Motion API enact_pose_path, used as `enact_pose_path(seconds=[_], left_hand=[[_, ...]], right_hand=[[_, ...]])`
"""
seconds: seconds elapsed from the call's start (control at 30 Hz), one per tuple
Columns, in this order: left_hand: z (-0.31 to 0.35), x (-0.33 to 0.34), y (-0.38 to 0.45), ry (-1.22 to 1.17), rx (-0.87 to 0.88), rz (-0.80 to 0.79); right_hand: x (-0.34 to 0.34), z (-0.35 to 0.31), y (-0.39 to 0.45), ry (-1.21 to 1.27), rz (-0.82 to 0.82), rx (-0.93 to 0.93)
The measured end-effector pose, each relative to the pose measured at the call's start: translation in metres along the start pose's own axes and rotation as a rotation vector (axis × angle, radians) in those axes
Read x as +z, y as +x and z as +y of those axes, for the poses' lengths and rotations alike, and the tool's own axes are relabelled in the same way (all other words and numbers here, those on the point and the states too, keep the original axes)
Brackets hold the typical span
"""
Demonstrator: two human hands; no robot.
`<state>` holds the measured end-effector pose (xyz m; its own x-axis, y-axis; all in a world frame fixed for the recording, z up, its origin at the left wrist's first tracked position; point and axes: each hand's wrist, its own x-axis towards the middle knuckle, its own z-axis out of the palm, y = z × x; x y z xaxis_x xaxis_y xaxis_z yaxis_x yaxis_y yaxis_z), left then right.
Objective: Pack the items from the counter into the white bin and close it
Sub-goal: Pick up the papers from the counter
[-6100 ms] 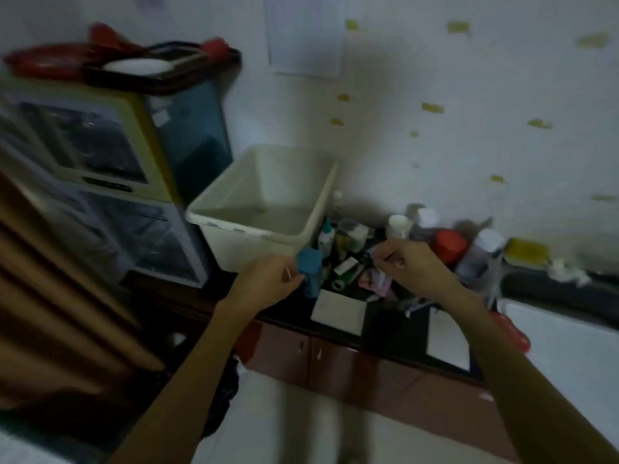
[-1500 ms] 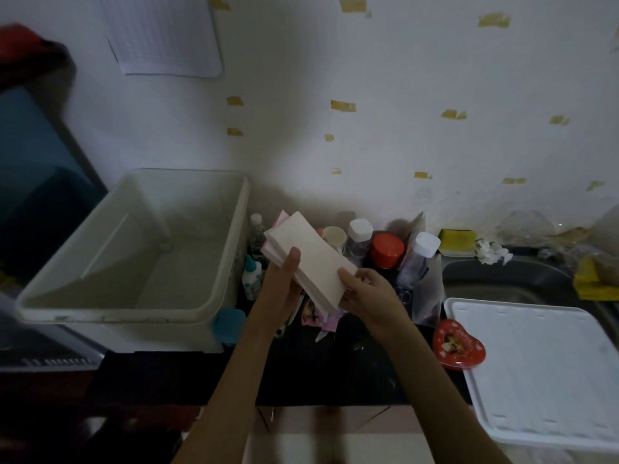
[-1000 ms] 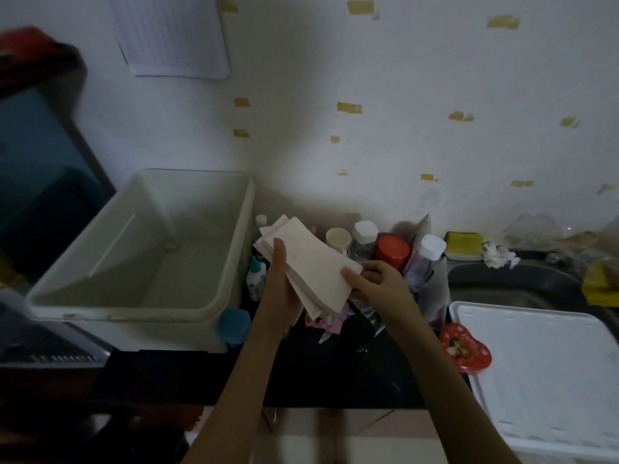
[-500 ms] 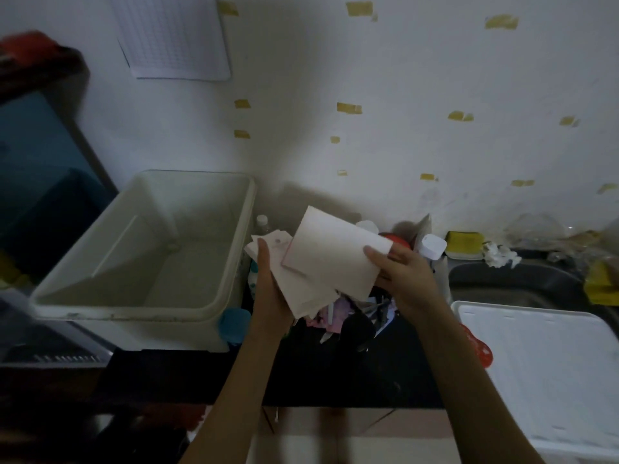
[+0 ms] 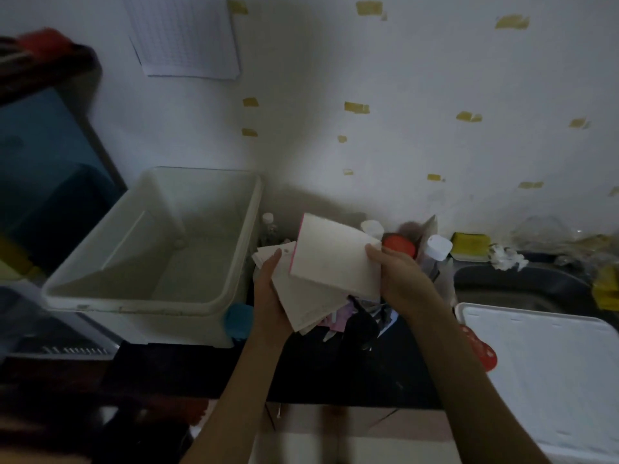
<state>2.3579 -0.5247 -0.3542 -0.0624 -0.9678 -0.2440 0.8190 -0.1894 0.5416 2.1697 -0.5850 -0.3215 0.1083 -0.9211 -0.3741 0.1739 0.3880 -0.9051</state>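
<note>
A person stands at a dark surface (image 5: 335, 373), gathering loose papers above a clutter of small items. The left hand (image 5: 271, 296) holds a fanned stack of white sheets (image 5: 308, 303) from below, thumb curled over the near edge, while the right hand (image 5: 398, 279) pinches a pink-edged white card (image 5: 335, 259) by its right side and brings it against the stack. The white bin (image 5: 234, 262) sits open just left of the hands, its inside bare as far as the dim light shows; its flat white lid (image 5: 542, 363) appears to lie at the far right, beside the sink (image 5: 516, 286). Bottles, a red-capped jar (image 5: 400, 246) and a blue-capped bottle (image 5: 238, 320) wait on the surface, unpacked. The step in hand looks like collecting the papers into one bundle, early in the packing. The next move likely calls for squaring the card onto the stack, carrying the bundle left over the bin's rim and laying it flat on the bottom without letting sheets slide loose.
</note>
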Motion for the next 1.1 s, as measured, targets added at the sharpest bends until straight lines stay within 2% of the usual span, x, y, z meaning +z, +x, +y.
enact_pose_path(seconds=[0.17, 0.3, 0.43, 0.57, 0.67, 0.87, 1.0, 1.1], left_hand=[[0.008, -0.009, 0.003, 0.032, 0.043, 0.01], [0.014, -0.011, 0.007, 0.163, 0.031, 0.072], [0.016, -0.014, 0.01, 0.283, 0.05, -0.023], [0.019, -0.009, 0.005, 0.322, 0.019, -0.08], [0.022, -0.008, 0.001, 0.308, -0.05, -0.009], [0.003, -0.013, -0.002, 0.221, -0.202, -0.01], [-0.015, -0.013, -0.003, 0.191, -0.223, -0.09], [-0.02, -0.019, -0.002, 0.264, -0.234, -0.146]], right_hand=[[-0.007, 0.009, -0.001, -0.36, 0.076, 0.039], [0.003, 0.008, -0.005, -0.587, -0.054, -0.099], [0.015, 0.005, 0.003, -0.765, -0.176, -0.197], [0.022, 0.003, 0.011, -0.944, -0.086, -0.378], [0.021, 0.0, 0.013, -0.887, -0.056, -0.427], [0.03, -0.023, 0.015, -0.618, -0.245, -0.332], [0.041, -0.019, 0.034, -0.688, -0.165, -0.386], [0.042, -0.015, 0.039, -0.726, -0.177, -0.393]])
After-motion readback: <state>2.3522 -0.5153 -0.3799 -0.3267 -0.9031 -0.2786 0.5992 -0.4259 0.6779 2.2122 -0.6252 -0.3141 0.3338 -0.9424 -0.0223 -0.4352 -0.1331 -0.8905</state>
